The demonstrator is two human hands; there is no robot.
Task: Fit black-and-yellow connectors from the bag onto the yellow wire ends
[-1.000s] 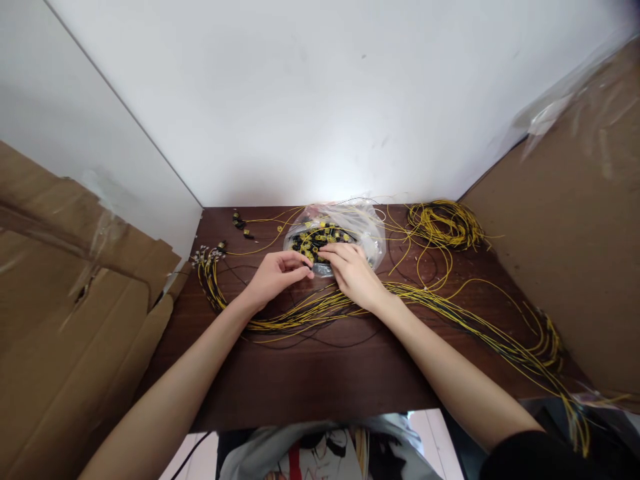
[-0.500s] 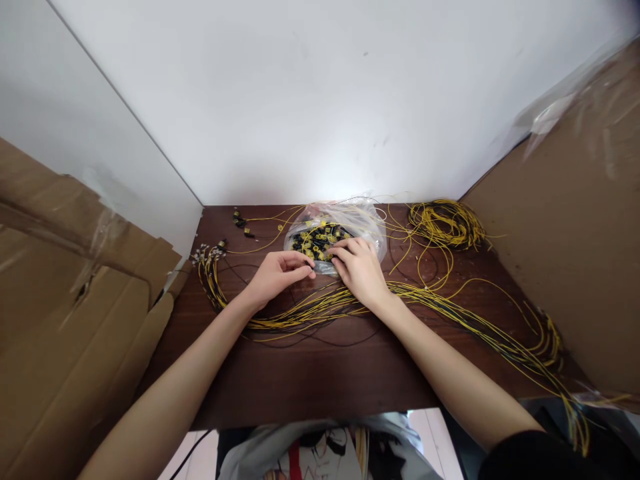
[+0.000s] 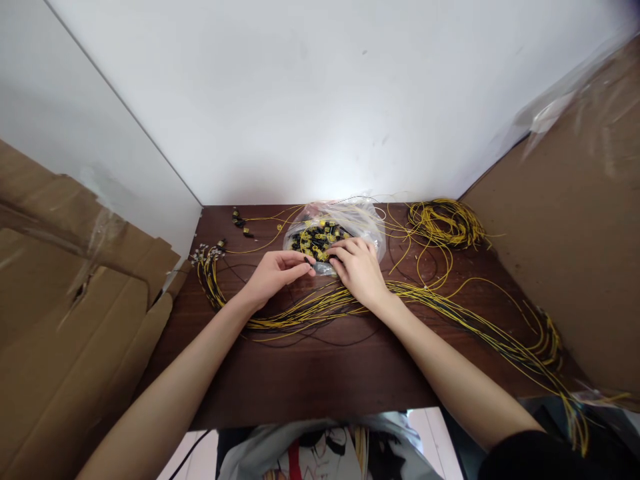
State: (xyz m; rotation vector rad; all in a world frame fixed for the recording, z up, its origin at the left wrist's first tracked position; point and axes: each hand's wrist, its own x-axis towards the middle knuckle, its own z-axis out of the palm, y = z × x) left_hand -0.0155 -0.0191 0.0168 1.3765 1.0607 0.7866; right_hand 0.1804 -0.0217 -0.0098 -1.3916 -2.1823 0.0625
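Observation:
My left hand (image 3: 278, 273) is closed in a pinch, with a small black connector piece (image 3: 308, 262) between thumb and fingertips at the near left edge of a clear plastic bag (image 3: 373, 230). Many black-and-yellow connectors (image 3: 320, 239) lie heaped in the bag's mouth. Over the near right side of this heap, my right hand (image 3: 359, 268) is bent, thumb and fingertips drawn together among the parts. What those fingertips hold is hidden. Below both hands a long bundle of yellow and black wires (image 3: 300, 316) runs across the brown table (image 3: 310, 380).
A coil of yellow wire (image 3: 445, 223) lies at the back right. Several loose connectors (image 3: 240, 220) and white-tipped wire ends (image 3: 205, 253) are at the left. Cardboard (image 3: 560, 220) walls the right side, more cardboard (image 3: 90, 320) the left, and a white panel (image 3: 320, 100) the back.
The black piece in my left fingertips shows a little more, as the fingers have shifted slightly. My right hand stays almost where it was, at the heap.

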